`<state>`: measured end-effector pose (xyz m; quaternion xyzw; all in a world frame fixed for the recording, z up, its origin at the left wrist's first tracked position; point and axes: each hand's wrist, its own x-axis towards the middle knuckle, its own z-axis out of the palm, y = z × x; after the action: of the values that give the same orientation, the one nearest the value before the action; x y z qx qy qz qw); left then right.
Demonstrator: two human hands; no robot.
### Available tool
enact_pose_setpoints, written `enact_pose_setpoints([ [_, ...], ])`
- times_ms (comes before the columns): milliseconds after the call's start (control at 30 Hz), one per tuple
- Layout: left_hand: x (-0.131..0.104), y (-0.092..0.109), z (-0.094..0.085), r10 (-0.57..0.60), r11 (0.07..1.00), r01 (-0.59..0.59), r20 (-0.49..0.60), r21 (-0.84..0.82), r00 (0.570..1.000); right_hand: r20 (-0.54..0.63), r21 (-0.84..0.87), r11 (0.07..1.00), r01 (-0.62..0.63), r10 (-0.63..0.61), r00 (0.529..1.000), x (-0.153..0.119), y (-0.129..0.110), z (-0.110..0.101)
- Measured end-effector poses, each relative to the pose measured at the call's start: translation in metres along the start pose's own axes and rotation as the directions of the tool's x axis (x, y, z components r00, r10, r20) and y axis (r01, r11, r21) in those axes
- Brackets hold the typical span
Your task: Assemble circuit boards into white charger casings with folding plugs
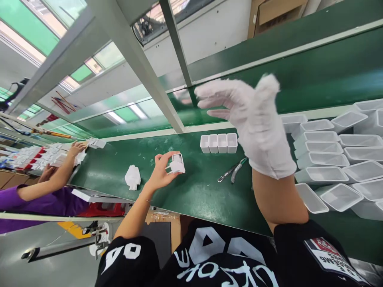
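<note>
My bare left hand (159, 173) is closed on a small white plastic part (177, 163) with a squarish frame, held over the green bench. Raised high on the right, my right hand (257, 119) wears a white cloth glove. Its fingers stretch to the left with the thumb apart, and it holds nothing. Below and left of it stands a joined row of several small white plastic cups (218, 143). Cutting pliers (237, 171) and a dark narrow tool (226, 174) lie in front of the cups. Left of my left hand is a crumpled white glove (132, 177).
Many translucent white plastic bins (324, 159) crowd the green bench (203, 199) at right. A grey metal post (149, 67) rises at the back edge. At far left, a co-worker's arm (50, 179) reaches among piled white parts (54, 155). A cardboard box (277, 16) sits behind.
</note>
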<state>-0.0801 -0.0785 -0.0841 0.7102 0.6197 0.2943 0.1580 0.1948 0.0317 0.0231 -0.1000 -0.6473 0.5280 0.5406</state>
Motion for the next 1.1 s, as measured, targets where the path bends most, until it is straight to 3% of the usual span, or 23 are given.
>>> enact_pose_setpoints([
  [67, 0.015, 0.025, -0.017, 0.132, 0.989, -0.128, -0.059, 0.068, 0.99, 0.068, -0.049, 0.996, -0.072, 0.075, 0.995, 0.002, 0.004, 0.003],
  [100, 0.023, 0.038, -0.024, 0.259, 0.96, -0.244, -0.094, 0.139, 0.961, 0.084, -0.086, 0.991, -0.1, 0.107, 0.991, 0.002, 0.005, 0.005],
  [167, 0.038, 0.062, -0.034, 0.472, 0.867, -0.427, -0.152, 0.256, 0.868, 0.078, -0.146, 0.979, -0.143, 0.155, 0.985, 0.003, 0.006, 0.01],
  [233, 0.052, 0.081, -0.038, 0.596, 0.789, -0.512, -0.217, 0.341, 0.773, 0.069, -0.169, 0.976, -0.137, 0.151, 0.986, 0.003, 0.005, 0.014],
  [367, 0.07, 0.101, -0.038, 0.686, 0.722, -0.532, -0.361, 0.442, 0.632, 0.061, -0.181, 0.977, -0.115, 0.128, 0.99, 0.0, -0.003, 0.017],
  [533, 0.078, 0.103, -0.032, 0.732, 0.681, -0.562, -0.454, 0.47, 0.507, 0.073, -0.151, 0.978, -0.147, 0.159, 0.985, -0.005, -0.011, 0.02],
  [600, 0.079, 0.1, -0.03, 0.734, 0.679, -0.554, -0.475, 0.481, 0.486, 0.092, -0.2, 0.972, -0.122, 0.143, 0.986, -0.007, -0.012, 0.021],
  [733, 0.081, 0.095, -0.029, 0.719, 0.694, -0.526, -0.5, 0.491, 0.482, 0.014, -0.438, 0.896, -0.068, 0.082, 0.997, -0.011, -0.011, 0.021],
  [933, 0.084, 0.097, -0.029, 0.726, 0.687, -0.522, -0.507, 0.505, 0.464, 0.004, -0.559, 0.821, -0.117, 0.143, 0.99, -0.006, -0.015, 0.018],
  [1100, 0.085, 0.101, -0.027, 0.717, 0.695, -0.543, -0.508, 0.47, 0.477, 0.004, -0.659, 0.749, -0.072, 0.099, 0.995, -0.005, -0.013, 0.018],
])
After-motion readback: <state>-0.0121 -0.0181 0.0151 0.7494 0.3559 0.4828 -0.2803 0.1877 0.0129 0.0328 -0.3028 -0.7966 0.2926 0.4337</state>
